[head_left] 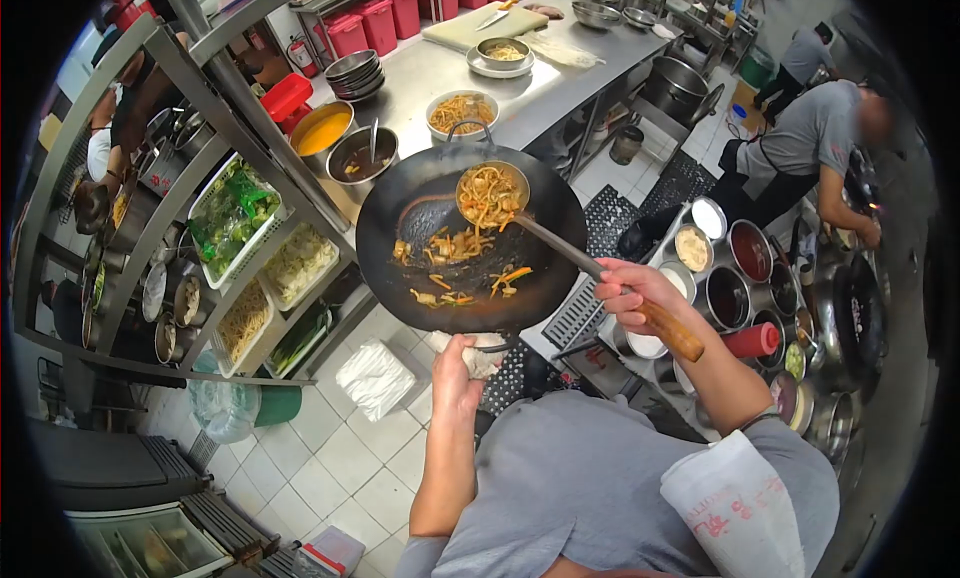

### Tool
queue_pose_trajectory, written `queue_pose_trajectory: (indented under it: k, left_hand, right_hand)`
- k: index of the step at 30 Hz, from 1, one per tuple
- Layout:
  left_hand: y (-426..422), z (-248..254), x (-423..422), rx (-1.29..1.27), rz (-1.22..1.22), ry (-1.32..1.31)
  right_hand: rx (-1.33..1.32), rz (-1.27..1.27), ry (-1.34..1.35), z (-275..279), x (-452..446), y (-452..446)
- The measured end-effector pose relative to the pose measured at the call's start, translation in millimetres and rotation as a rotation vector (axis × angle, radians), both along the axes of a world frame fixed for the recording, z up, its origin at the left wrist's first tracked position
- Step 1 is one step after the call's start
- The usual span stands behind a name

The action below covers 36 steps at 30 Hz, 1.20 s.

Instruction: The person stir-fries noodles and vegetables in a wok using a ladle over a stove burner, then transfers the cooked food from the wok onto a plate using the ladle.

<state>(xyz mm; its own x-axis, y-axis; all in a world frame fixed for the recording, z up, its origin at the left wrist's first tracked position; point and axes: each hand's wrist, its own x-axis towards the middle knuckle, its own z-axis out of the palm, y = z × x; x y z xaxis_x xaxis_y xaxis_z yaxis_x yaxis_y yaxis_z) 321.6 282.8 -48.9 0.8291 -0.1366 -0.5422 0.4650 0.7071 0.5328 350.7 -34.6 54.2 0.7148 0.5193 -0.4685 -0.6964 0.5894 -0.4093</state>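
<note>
My left hand (455, 373) grips the near handle of a large black wok (400, 278) through a folded white cloth (487, 362). The wok is held up in front of me, its inside facing me. Closed around the wooden handle of a ladle (570, 246) is my right hand (640, 296). The ladle's round bowl is over the wok, filled with noodles (490, 195) in brown sauce. More noodles and bits of vegetable (455, 246) lie in the wok. Just beyond the wok's far rim stands a bowl of noodles (463, 115) on the steel counter.
On the steel counter (410, 68) are a pot of orange liquid (322, 130), a pot of dark sauce (362, 158) and stacked bowls (354, 73). Shelved vegetable baskets (236, 223) stand left. Sauce containers (728, 296) are at right, where a co-worker (820, 138) bends over the stove.
</note>
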Motion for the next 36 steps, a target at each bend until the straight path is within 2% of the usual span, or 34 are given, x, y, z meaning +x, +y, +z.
queue_pose_trajectory:
  k: [5,9,12,15,18,22,27,30,34,36]
  left_hand:
    - [-1.2,10.3,-2.1,-0.028,-0.001,0.058]
    - [-4.9,25.2,-13.8,0.002,0.061,0.106]
    - [-1.5,14.6,-19.4,-0.027,0.056,0.111]
    - [-7.6,18.8,-21.1,0.003,0.078,0.126]
    - [-13.8,28.3,-20.7,0.05,0.09,0.166]
    - [-17.7,36.6,-23.3,0.064,0.083,0.149]
    - [-19.3,28.2,-27.8,0.101,0.098,0.181]
    - [-22.2,32.9,-27.3,0.114,0.115,0.179]
    - [-18.4,32.0,-28.1,0.095,0.107,0.229]
    - [-17.8,30.3,-28.3,0.078,0.112,0.233]
  right_hand:
    - [0.222,0.001,-0.087,26.2,47.0,-9.0]
    - [0.302,-0.003,-0.173,46.5,108.4,-12.2]
    - [0.229,0.024,-0.296,42.9,172.5,-20.5]
    - [-0.228,-0.074,-0.358,41.0,221.6,-20.6]
    - [-0.542,0.019,-0.427,23.6,260.6,-17.5]
    - [-0.743,0.118,-0.468,-19.4,296.9,-16.3]
    - [-1.068,0.035,-0.673,-49.1,302.2,-7.0]
    - [-1.134,0.156,-0.721,-51.9,312.1,-21.8]
    - [-1.289,0.12,-0.76,-53.9,307.5,-14.1]
    - [-1.389,0.189,-0.818,-40.5,303.2,-16.0]
